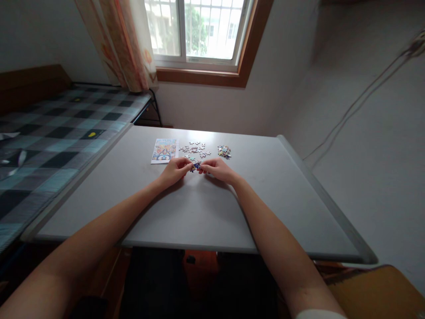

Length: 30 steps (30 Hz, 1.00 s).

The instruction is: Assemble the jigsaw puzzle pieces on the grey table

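Observation:
Just above the table (199, 212), my left hand (175, 170) and my right hand (217, 168) meet fingertip to fingertip around small jigsaw puzzle pieces (197, 165), dark blue with some yellow. Both hands are closed in a pinch on them; whether the pieces are joined is too small to tell. Behind my fingers lie several loose jigsaw pieces (195, 148), spread apart, many pale side up. A denser pile of colourful pieces (224, 152) is beyond my right hand. Beside my left hand is a printed picture sheet (165, 150) with a colourful cartoon design.
A bed with a checked cover (66, 133) stands along the table's left side. The window (199, 31) and a patterned curtain (122, 44) are at the back. A cable (358, 97) hangs on the right wall. A yellowish seat (381, 292) is at the lower right.

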Tool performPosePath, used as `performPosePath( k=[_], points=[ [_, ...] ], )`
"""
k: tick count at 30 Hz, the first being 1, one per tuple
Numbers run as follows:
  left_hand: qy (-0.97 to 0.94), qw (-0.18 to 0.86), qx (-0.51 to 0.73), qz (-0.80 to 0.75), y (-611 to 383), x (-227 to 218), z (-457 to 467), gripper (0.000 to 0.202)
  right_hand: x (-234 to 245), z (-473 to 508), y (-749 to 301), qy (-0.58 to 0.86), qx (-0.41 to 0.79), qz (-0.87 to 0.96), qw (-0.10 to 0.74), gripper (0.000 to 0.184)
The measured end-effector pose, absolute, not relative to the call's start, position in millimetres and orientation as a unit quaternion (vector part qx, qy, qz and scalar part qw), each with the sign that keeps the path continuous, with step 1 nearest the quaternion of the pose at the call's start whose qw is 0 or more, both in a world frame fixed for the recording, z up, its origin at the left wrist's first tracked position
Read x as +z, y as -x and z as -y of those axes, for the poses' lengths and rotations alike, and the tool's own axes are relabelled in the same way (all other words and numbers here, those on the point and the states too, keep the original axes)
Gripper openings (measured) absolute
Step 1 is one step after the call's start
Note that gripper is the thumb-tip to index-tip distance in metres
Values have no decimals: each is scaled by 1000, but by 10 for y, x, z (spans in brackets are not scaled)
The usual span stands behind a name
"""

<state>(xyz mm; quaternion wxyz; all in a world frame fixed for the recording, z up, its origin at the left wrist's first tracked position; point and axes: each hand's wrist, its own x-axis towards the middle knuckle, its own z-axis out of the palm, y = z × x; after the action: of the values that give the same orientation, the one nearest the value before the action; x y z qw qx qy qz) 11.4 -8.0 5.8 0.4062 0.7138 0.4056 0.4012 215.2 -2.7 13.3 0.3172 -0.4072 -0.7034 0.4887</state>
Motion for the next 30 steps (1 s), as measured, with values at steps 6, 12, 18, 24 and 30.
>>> performPosePath(
  k=[6,12,18,24,30],
  points=[
    [-713,400,402,-411,-124,67,90,27,172,50,-2151,413,480,712,304,25],
    [-712,400,404,-411,-128,64,90,26,187,54,-2151,414,477,716,298,26],
    [-714,398,407,-407,-124,64,82,26,195,59,-2155,415,473,719,296,27],
    [-720,392,408,-402,-125,71,86,27,197,56,-2152,415,470,719,299,28],
    [-717,396,412,-399,-128,67,84,27,186,41,-2148,412,468,718,308,33]
  ],
)
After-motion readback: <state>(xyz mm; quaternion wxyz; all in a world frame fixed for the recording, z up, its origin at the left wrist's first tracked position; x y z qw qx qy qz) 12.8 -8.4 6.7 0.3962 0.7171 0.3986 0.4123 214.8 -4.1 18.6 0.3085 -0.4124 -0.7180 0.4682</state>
